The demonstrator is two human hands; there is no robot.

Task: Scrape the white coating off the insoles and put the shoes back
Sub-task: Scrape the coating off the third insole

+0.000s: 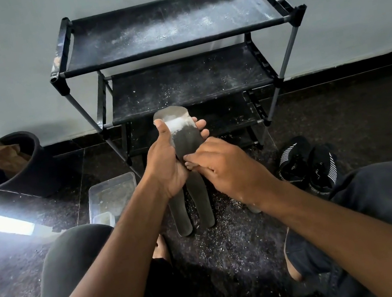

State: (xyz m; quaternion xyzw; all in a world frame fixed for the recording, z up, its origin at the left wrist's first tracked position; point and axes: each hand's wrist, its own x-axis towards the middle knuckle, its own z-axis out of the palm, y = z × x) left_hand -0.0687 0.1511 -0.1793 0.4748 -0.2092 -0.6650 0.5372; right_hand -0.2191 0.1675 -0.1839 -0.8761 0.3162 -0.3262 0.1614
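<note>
A person's left hand (166,164) is gripping a dark grey foam insole (182,137) upright before a black shoe rack (170,40); the right hand (222,167) is pinching something small against it. Scraping toward the remaining white patch (178,124), firmly, seems best.

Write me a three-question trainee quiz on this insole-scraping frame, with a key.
1. True or false: the left hand grips the insole.
2. Where is the white coating left: A) toe end, B) heel end?
3. What lies right of the right hand on the floor?

Key: 1 true. 2 A, a band near the toe end. 3 A pair of black sneakers.
</note>
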